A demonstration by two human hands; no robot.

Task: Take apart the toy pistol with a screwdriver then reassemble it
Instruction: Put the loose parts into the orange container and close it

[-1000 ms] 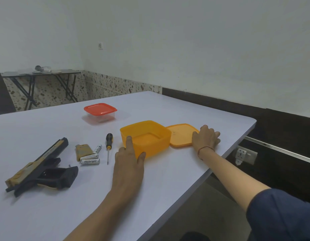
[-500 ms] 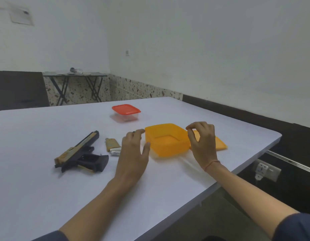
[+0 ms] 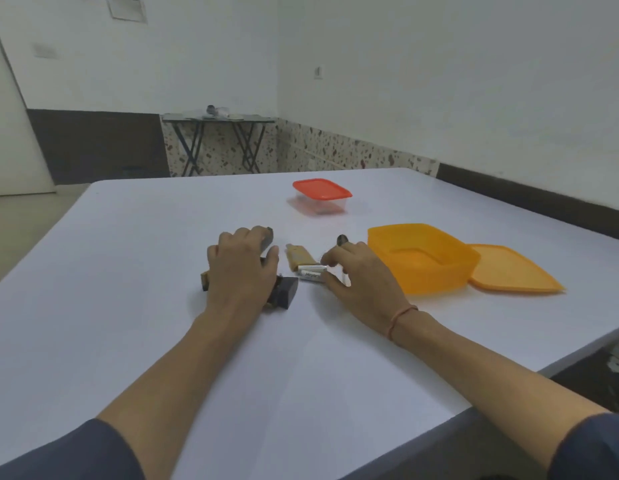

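The black and tan toy pistol (image 3: pixel 284 292) lies on the white table (image 3: pixel 162 258). My left hand (image 3: pixel 240 268) is laid over its middle, fingers and thumb curled round it; only the grip, muzzle and rear end show. A tan cover piece (image 3: pixel 297 258) and batteries (image 3: pixel 311 274) lie just right of it. My right hand (image 3: pixel 365 280) sits over the screwdriver (image 3: pixel 342 240), fingers and thumb curled round it beside the batteries. Only the black handle end pokes out past the knuckles.
An open orange box (image 3: pixel 436 280) stands right of my right hand, its orange lid (image 3: pixel 509 271) flat beside it near the table's right edge. A clear container with a red lid (image 3: pixel 322 192) sits farther back. A folding table (image 3: pixel 218 118) stands by the far wall.
My view swung left. My left hand moved from beside the orange box onto the pistol. My right hand left the lid and box and came down over the screwdriver.
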